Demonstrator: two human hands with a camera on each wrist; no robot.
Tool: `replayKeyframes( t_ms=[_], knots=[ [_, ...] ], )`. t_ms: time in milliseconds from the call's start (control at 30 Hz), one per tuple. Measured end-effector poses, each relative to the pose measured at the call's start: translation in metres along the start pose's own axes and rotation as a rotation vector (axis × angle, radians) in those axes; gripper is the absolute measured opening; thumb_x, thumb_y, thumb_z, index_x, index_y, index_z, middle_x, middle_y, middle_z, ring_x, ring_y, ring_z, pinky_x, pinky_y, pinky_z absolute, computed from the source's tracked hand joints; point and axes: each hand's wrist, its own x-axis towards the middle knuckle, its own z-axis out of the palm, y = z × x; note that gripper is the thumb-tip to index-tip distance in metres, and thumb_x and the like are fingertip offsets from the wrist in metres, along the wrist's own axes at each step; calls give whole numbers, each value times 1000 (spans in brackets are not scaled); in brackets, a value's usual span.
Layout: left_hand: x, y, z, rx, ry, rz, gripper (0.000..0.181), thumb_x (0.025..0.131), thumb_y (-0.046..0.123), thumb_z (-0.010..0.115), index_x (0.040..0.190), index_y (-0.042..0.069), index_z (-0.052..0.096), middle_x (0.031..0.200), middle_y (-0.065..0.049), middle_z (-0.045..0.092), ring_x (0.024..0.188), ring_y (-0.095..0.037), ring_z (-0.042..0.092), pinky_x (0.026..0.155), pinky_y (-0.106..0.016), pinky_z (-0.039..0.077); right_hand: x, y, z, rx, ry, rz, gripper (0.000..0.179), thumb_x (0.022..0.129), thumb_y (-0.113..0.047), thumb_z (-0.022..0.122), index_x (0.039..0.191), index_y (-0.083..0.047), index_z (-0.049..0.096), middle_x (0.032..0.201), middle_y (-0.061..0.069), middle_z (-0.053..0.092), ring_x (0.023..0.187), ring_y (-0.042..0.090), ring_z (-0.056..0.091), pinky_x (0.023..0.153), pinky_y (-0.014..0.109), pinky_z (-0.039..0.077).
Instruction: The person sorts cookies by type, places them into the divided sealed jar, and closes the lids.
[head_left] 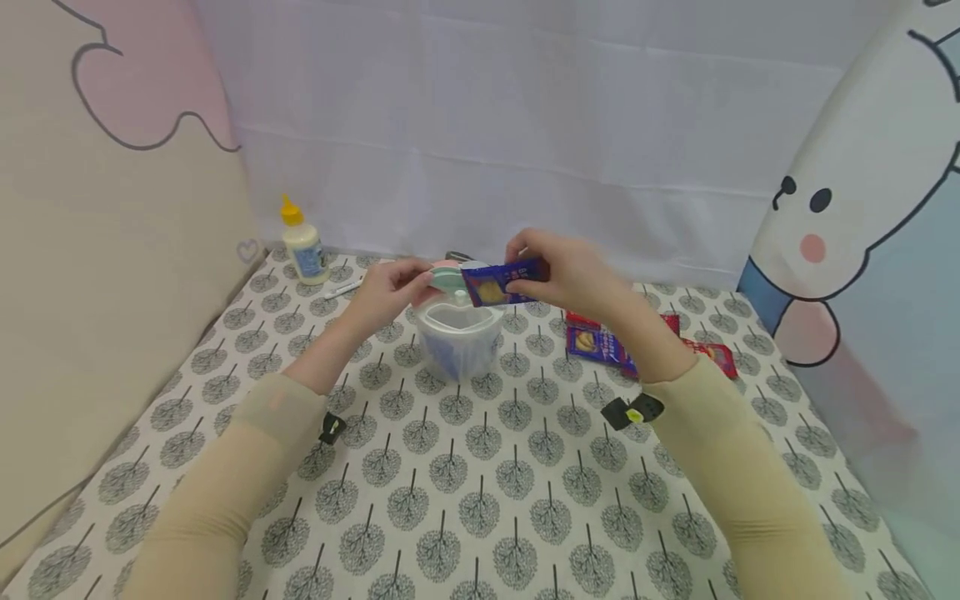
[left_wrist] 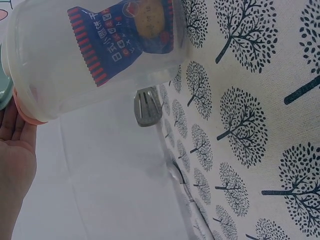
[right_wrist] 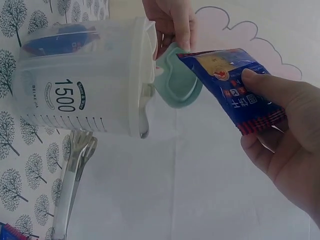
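A clear plastic storage canister [head_left: 459, 350] with a white rim stands on the table, marked 1500 in the right wrist view. Its pale green flap lid [right_wrist: 177, 82] is raised, and my left hand [head_left: 388, 292] holds the flap by its edge. My right hand [head_left: 573, 271] pinches a blue biscuit packet [head_left: 491, 285] between thumb and fingers, tilted above the canister's opening. Through the canister wall another blue packet [left_wrist: 125, 37] shows inside. In the left wrist view only part of the left hand appears, at the pink edge of the lid.
Blue packets [head_left: 592, 343] and red packets [head_left: 716, 358] lie on the right, partly behind my right forearm. Metal tongs [right_wrist: 75, 175] lie behind the canister. A glue bottle [head_left: 306, 257] with a yellow cap and a white pen [head_left: 343, 288] are at the back left.
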Motion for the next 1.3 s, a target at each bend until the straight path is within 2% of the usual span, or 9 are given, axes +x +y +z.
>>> replayKeyframes(
  t_ms=[133, 233, 467, 667, 800, 1000, 1133, 1233, 1300],
  knots=[
    [1, 1, 2, -22, -8, 1, 32, 95, 31, 56, 114, 7, 66, 106, -10, 69, 83, -20, 64, 74, -29, 54, 18, -7, 9, -90, -28, -78, 26, 87, -26, 69, 109, -20, 58, 91, 1, 69, 76, 14, 63, 68, 29, 51],
    [1, 5, 3, -43, -17, 2, 29, 96, 25, 57, 114, 4, 65, 108, -13, 68, 91, -22, 66, 83, -32, 54, 27, -10, 19, -127, -65, -120, 27, 87, -24, 69, 111, -18, 58, 94, 3, 69, 80, 17, 65, 73, 30, 53],
    [-6, 28, 1, -37, -42, 22, 27, 98, 14, 52, 116, -3, 62, 108, -20, 66, 95, -30, 66, 86, -39, 54, 35, -17, 38, -177, -227, -116, 31, 88, -16, 66, 119, -19, 61, 108, 3, 69, 86, 20, 66, 78, 31, 54],
    [1, 7, 4, -31, -29, 32, 31, 97, 27, 54, 118, 7, 64, 110, -11, 68, 94, -22, 66, 85, -35, 54, 42, -23, 42, -169, -312, -95, 25, 88, -13, 66, 113, -17, 66, 105, 2, 68, 94, 19, 63, 82, 31, 52],
    [3, 1, 4, -31, -30, 43, 33, 96, 32, 54, 118, 8, 64, 109, -9, 68, 93, -20, 66, 85, -33, 54, 46, -25, 46, -236, -360, -85, 20, 86, -17, 69, 106, -17, 68, 99, -1, 69, 87, 16, 63, 78, 28, 53],
    [2, 1, 3, -36, -24, 38, 33, 96, 32, 55, 116, 8, 65, 108, -9, 68, 93, -19, 66, 85, -32, 54, 47, -31, 52, -413, -383, -105, 16, 87, -26, 67, 101, -19, 69, 96, -4, 69, 80, 14, 61, 66, 27, 52],
    [3, 1, 3, -41, -27, 34, 33, 96, 32, 55, 117, 8, 64, 110, -9, 68, 94, -19, 66, 86, -32, 54, 44, -32, 54, -466, -365, -157, 15, 89, -29, 65, 98, -19, 70, 104, -5, 64, 74, 12, 57, 58, 24, 49],
    [3, 1, 3, -44, -30, 39, 34, 96, 33, 55, 117, 9, 64, 111, -9, 68, 95, -19, 65, 86, -33, 54, 42, -30, 58, -490, -341, -216, 14, 91, -28, 62, 98, -19, 71, 110, -4, 61, 74, 12, 57, 57, 26, 50],
    [3, 1, 4, -40, -30, 46, 33, 96, 33, 54, 117, 9, 65, 111, -8, 68, 94, -19, 66, 85, -33, 54, 42, -29, 62, -500, -325, -262, 14, 91, -23, 60, 98, -18, 71, 115, -1, 60, 79, 14, 58, 61, 27, 52]
  ],
)
